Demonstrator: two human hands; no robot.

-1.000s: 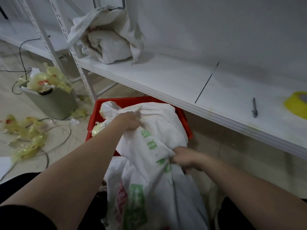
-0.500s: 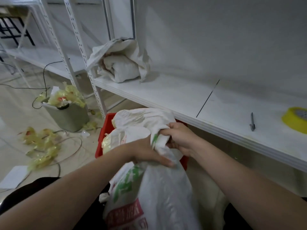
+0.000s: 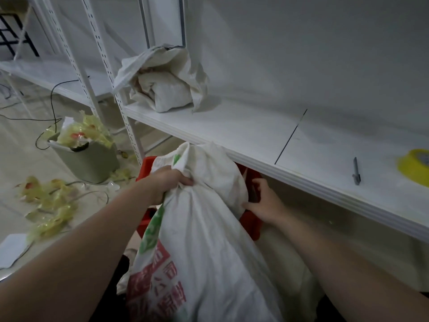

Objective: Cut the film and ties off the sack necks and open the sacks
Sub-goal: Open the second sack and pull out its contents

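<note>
I am holding the white sack (image 3: 209, 240) near centre, leaning over the red crate (image 3: 250, 220), with my left hand (image 3: 169, 182) fingers curled tight round its bunched neck. My right hand (image 3: 264, 203) is lying against the sack's right side, and I cannot tell whether its fingers are gripping anything. Red and green print is showing on the sack, too blurred to read.

Tape roll (image 3: 414, 163) cut by right edge, crate (image 3: 250, 224) — mostly behind sack (image 3: 209, 228)

Matt woven white sack (image 3: 209, 240) with printed panels; smooth matt white shelf (image 3: 243, 129); red plastic crate (image 3: 251, 223); glossy crinkled yellow film (image 3: 51, 205); grey-green plastic bin (image 3: 92, 161)
</note>
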